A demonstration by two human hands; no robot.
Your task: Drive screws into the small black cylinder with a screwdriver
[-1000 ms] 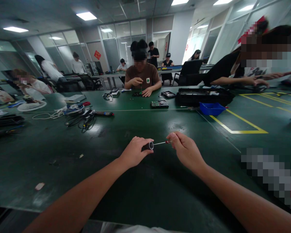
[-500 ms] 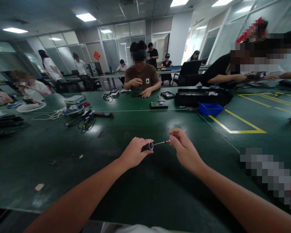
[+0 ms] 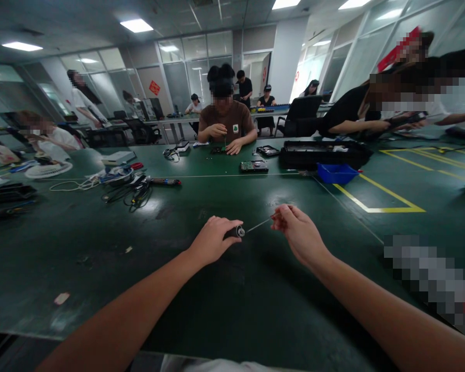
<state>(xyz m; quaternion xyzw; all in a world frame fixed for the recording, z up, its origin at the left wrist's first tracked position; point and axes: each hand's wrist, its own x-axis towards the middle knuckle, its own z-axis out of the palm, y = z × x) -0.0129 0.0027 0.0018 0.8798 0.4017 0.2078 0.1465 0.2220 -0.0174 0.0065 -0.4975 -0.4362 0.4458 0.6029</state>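
My left hand [image 3: 213,238] is closed around a short dark cylinder [image 3: 232,233] with a round silvery end facing right. A silvery piece shows in that end; its details are too small to make out. In my right hand [image 3: 294,227] is a thin screwdriver [image 3: 259,225], its handle mostly hidden by curled fingers. The metal shaft slants down and left, its tip close to the cylinder's end. Whether the tip touches the cylinder I cannot tell. Both hands are raised over the green table [image 3: 201,320].
Tangled cables [image 3: 134,194] lie at the left, near a dark pen-shaped tool [image 3: 165,182]. A hard drive [image 3: 254,166], a blue bin [image 3: 337,174] and a long black tray [image 3: 321,155] are farther back. A co-worker [image 3: 227,121] sits opposite; another person [image 3: 352,106] leans in at the right.
My right hand has turned and raised the screwdriver's handle end, so the shaft slants more steeply. The cylinder has turned slightly in my left hand, and its end looks different.
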